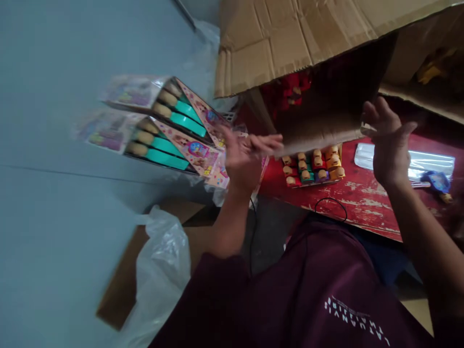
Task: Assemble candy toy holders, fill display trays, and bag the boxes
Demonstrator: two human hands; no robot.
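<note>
My left hand [244,152] is blurred, its fingers stretched out to the right, in front of the lower ends of two pink printed boxes [213,166]. Teal pieces with tan rounded ends [168,152] show in those boxes. My right hand [389,140] is raised over the red table with fingers apart and thumb out; I see nothing held in it. Between the hands runs a pale blurred strip [322,140]; whether it is a carton edge or something separate I cannot tell. Below it sits a tray of small figures [313,166] in red, green, purple and orange.
A large open cardboard carton [282,43] overhangs the red table [362,198], with red items inside. A clear plastic packet [431,162] and a blue piece [437,181] lie at the right. Below left are a plastic bag [163,251] and another carton [121,285].
</note>
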